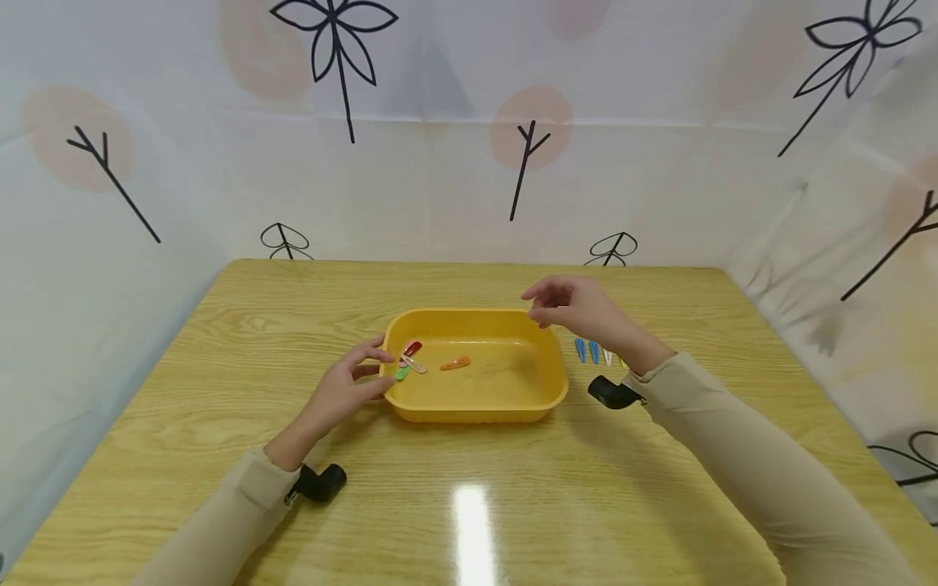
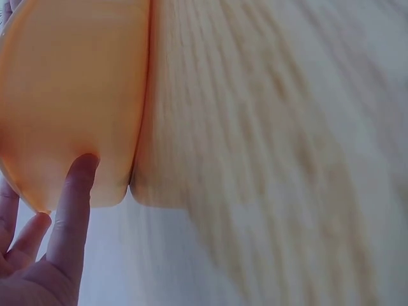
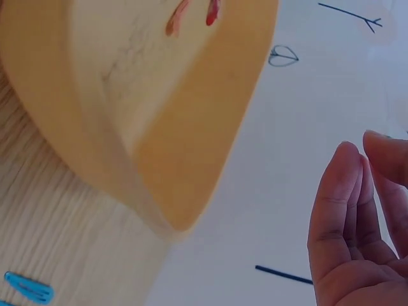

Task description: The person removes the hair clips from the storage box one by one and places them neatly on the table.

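Observation:
A yellow plastic basin (image 1: 476,415) stands on the wooden table, holding several snap hair clips. Red (image 1: 413,349), pale pink (image 1: 414,365) and green (image 1: 401,373) ones lie bunched at its left end; an orange clip (image 1: 455,363) lies nearer the middle. My left hand (image 1: 348,381) rests at the basin's left end, fingers spread along the rim; in the left wrist view its thumb (image 2: 80,191) presses the outer wall. Over the far right corner hovers my right hand (image 1: 575,309), fingers loosely bent toward the thumb (image 3: 386,150). Nothing shows between its fingertips.
Right of the basin, blue hair clips (image 1: 580,350) lie in a row with a white clip (image 1: 607,356) and a yellow one, partly hidden by the right wrist. A patterned cloth (image 1: 432,187) hangs behind the table (image 1: 256,342). Black cameras (image 1: 614,394) sit on both wrists.

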`<state>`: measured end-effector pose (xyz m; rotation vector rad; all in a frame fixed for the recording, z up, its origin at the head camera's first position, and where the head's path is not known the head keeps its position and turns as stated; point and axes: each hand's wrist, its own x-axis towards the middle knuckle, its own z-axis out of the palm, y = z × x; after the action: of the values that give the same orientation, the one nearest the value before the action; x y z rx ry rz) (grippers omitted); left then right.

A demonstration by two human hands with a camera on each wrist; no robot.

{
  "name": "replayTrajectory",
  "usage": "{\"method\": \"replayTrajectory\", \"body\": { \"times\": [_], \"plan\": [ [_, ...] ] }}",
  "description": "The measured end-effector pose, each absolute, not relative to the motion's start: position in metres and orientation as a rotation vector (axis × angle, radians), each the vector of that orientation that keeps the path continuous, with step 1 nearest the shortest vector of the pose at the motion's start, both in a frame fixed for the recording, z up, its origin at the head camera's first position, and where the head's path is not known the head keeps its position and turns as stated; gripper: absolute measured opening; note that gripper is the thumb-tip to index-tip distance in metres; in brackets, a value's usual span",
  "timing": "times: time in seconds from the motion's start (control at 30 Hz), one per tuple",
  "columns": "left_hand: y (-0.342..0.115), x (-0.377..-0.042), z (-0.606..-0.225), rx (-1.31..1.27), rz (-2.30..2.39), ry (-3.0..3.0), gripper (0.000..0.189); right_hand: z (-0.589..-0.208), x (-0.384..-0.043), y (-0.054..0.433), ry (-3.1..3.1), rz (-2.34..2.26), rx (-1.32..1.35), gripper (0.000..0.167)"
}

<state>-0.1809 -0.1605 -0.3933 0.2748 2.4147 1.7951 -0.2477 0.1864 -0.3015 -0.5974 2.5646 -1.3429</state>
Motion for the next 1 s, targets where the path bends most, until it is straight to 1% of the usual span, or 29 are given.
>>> {"method": "replayTrajectory", "body": {
  "times": [0.4, 0.6, 1.0],
  "plan": [
    [-0.161, -0.181, -0.393, 0.304, 1.789, 2.417, 0.030, -0.313, -0.265, 0.153, 2.408, -1.333, -0.685, 0.026],
    [-0.161, -0.182, -0.393, 0.310, 1.802, 2.410, 0.030, -0.330, -0.279, 0.140, 2.273, -1.316, -0.806, 0.025],
    [-0.161, -0.183, -0.394, 0.303, 1.819, 2.404, 0.030, -0.351, -0.289, 0.115, 2.075, -0.979, -0.930, 0.024]
  ]
}}
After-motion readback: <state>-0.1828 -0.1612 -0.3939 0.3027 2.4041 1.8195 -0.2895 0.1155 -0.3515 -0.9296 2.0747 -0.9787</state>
